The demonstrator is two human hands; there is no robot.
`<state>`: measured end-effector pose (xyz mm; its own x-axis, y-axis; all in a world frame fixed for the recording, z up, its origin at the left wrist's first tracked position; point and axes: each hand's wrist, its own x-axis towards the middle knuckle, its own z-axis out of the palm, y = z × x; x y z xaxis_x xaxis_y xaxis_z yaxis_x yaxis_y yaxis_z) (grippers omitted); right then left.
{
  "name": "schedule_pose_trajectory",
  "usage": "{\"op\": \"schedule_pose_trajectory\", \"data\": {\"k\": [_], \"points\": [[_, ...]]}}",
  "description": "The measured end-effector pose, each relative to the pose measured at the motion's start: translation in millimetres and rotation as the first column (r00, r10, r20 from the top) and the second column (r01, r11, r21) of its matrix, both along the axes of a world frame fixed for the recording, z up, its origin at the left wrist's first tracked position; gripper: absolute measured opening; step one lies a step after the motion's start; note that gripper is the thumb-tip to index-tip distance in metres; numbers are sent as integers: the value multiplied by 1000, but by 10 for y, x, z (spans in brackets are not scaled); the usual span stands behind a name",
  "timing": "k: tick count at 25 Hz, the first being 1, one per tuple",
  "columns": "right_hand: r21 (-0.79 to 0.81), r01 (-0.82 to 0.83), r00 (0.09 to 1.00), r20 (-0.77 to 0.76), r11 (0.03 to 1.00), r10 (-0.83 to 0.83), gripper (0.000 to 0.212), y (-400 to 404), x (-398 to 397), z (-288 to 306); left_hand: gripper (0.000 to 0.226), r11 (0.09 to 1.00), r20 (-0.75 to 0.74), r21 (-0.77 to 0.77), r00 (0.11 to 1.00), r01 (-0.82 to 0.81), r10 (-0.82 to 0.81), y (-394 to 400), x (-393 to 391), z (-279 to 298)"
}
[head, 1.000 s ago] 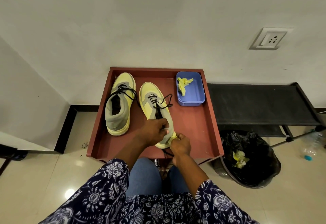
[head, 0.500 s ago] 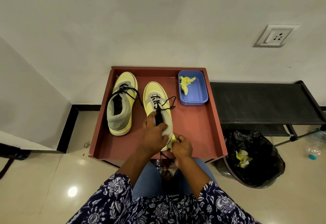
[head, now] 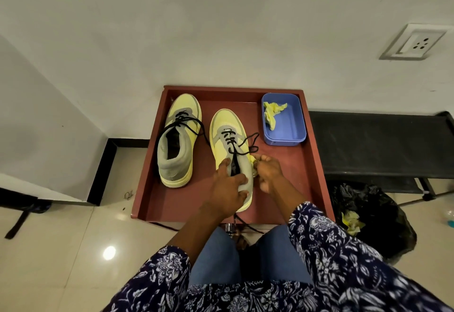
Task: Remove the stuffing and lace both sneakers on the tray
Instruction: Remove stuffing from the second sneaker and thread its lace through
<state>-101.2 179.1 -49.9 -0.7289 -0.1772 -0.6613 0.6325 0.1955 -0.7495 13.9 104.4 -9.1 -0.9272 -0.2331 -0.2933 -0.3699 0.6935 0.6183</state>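
Two yellow-and-grey sneakers with black laces lie on a red-brown tray (head: 309, 164). The left sneaker (head: 178, 139) lies untouched, its opening showing dark. My left hand (head: 228, 188) grips the heel and collar of the right sneaker (head: 227, 134). Beside that sneaker's opening, my right hand (head: 267, 171) pinches a wad of yellow stuffing paper (head: 253, 161). A loose black lace (head: 248, 145) loops just beyond my right hand. Another yellow wad (head: 272, 112) lies in a blue plastic box (head: 292, 125) at the tray's far right corner.
A black bin bag (head: 373, 218) with yellow paper inside stands on the floor right of the tray. Behind it runs a low black rack (head: 380, 144). The white wall is close behind the tray, with a socket (head: 415, 42) at the upper right.
My right hand has moved from the sneaker's heel up to beside its opening, carrying the yellow paper. My left hand has slid further over the sneaker's collar.
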Motion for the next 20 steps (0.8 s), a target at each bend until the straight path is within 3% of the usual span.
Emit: {"op": "schedule_pose_trajectory", "data": {"k": [2,6,10,20], "points": [[-49,10,1000,4,999,-10,29,-33,-27,3,41,1000,-14,-18,1000,12,-12,-9,-8,-38],[-139,48,999,18,989,-46,33,14,63,-99,58,999,-33,-13,999,31,-32,-8,1,-34],[-185,67,998,10,981,-66,36,113,196,-229,60,999,-43,-13,998,38,-38,-6,18,-2],[-109,28,994,-105,994,-40,36,368,571,-378,36,999,-112,-27,993,35,-37,-34,9,-149]]}}
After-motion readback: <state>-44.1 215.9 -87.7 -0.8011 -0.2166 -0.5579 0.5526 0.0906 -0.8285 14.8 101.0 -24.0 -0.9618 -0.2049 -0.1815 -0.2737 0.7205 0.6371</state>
